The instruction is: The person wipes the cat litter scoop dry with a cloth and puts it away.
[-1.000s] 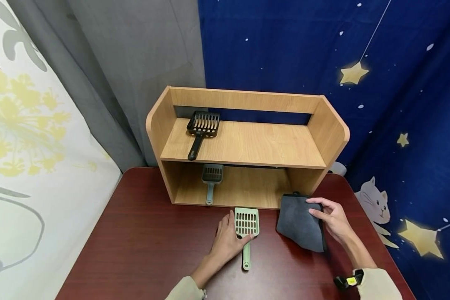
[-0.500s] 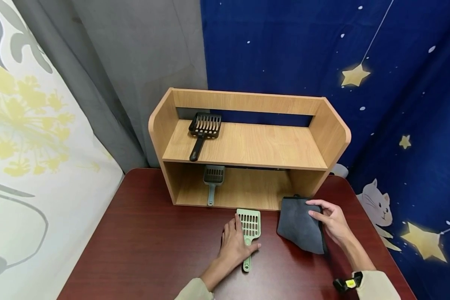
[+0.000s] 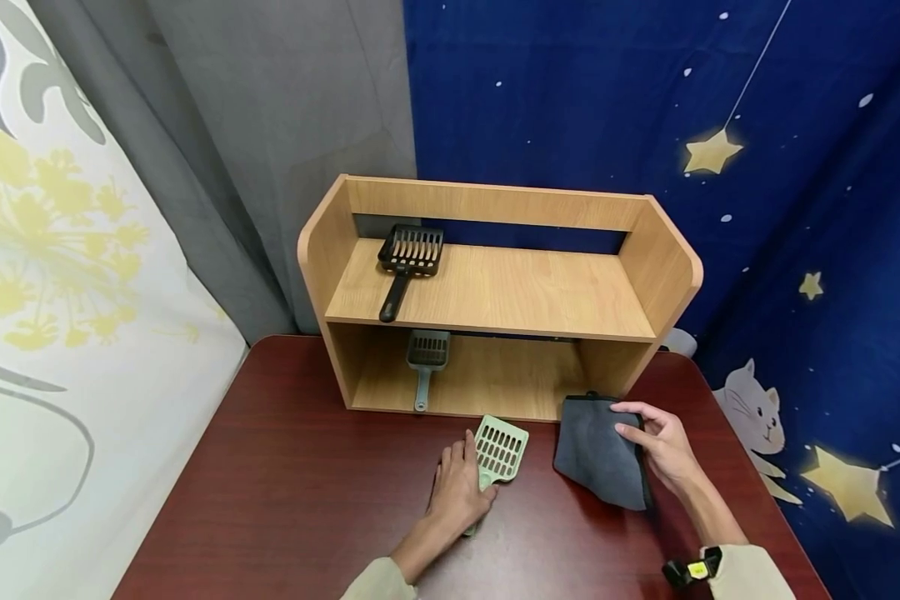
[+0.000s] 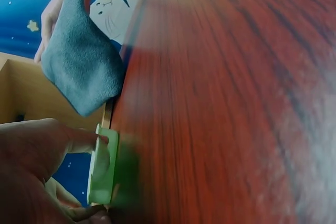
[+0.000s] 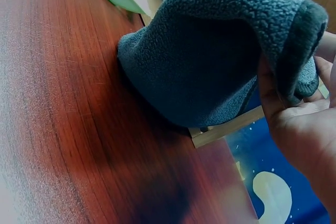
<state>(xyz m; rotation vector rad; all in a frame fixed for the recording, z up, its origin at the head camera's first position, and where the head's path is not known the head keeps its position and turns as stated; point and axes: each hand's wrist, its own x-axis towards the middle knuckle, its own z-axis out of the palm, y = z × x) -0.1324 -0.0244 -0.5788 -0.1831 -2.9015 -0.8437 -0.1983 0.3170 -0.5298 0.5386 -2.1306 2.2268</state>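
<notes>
My left hand (image 3: 457,492) is at the light green litter scoop (image 3: 501,450) on the table, hiding most of its handle. In the left wrist view, the thumb and fingers (image 4: 79,140) lie on opposite sides of the green scoop (image 4: 103,169) and pinch it. My right hand (image 3: 662,440) pinches the edge of a dark grey cloth (image 3: 598,450) between thumb and fingers. The fleecy cloth (image 5: 173,66) droops from that grip toward the tabletop in the right wrist view.
Behind the hands stands a two-level wooden shelf (image 3: 540,287). A black slotted scoop (image 3: 411,254) lies on its upper board, and a grey scoop (image 3: 424,367) lies on the lower one. The dark red table (image 3: 285,500) ends at the right beside a blue curtain (image 3: 795,200).
My left hand has slid down to the scoop's handle, and the scoop has turned so its head points to the upper right. The right hand still holds the cloth, almost unmoved.
</notes>
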